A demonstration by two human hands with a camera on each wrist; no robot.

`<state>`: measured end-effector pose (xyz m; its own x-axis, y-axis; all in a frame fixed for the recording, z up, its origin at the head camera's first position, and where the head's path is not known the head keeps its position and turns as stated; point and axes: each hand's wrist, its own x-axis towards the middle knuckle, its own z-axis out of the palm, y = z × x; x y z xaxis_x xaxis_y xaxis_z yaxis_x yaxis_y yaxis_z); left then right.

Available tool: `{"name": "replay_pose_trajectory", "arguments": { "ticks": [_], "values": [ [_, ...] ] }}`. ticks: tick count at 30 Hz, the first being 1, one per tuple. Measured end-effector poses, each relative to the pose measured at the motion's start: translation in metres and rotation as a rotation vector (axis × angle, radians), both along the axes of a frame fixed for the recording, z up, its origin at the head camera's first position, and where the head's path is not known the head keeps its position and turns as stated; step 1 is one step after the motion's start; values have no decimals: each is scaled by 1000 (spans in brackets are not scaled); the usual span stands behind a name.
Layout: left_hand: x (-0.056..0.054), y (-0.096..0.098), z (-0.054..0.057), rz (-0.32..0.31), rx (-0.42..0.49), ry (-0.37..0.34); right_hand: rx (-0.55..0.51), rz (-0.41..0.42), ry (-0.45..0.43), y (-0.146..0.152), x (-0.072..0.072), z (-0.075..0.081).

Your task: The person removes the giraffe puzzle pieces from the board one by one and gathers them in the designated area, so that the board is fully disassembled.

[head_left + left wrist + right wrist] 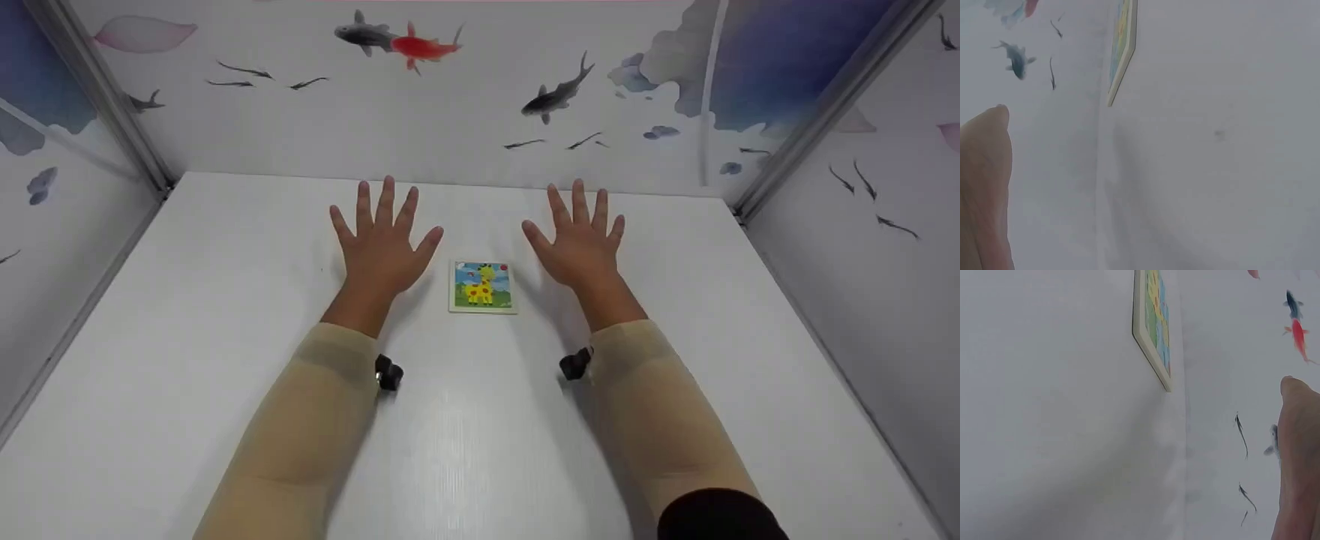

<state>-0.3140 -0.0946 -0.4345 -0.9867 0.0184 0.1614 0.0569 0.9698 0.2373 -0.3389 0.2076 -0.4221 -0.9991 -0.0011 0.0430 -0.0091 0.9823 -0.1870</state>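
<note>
The square giraffe board [483,286] lies flat on the white table [465,427], between the two thumbs and a little nearer the person than their tips, a central spot that probably serves to keep it in about equal reach of either side. The left hand [384,259] and right hand [581,251] have their fingers spread and straight, gripping nothing and apart from the board, seemingly raised off the table so that both show plainly. Beyond the fingertips stands the fish-patterned wall [465,112], perhaps there to close off the work area.
</note>
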Motion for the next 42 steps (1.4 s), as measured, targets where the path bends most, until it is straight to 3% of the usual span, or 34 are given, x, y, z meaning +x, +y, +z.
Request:
{"name": "replay_pose_trajectory", "arguments": {
  "ticks": [8, 16, 24, 29, 33, 42],
  "values": [
    [10, 12, 3, -18, 50, -9, -34, 1, -4, -6, 5, 5],
    [22, 21, 8, -39, 146, -26, -168, 52, -11, -23, 19, 10],
    [26, 18, 0, -53, 171, -66, -259, 83, -2, -36, 23, 8],
    [27, 12, 0, -68, 190, -86, -446, 140, -80, -42, 18, 5],
    [28, 9, -2, -121, 235, -124, -593, 171, -187, -44, 11, 3],
    [29, 10, -8, -238, 349, -282, -691, 176, -271, -49, -1, -3]
  ]
}}
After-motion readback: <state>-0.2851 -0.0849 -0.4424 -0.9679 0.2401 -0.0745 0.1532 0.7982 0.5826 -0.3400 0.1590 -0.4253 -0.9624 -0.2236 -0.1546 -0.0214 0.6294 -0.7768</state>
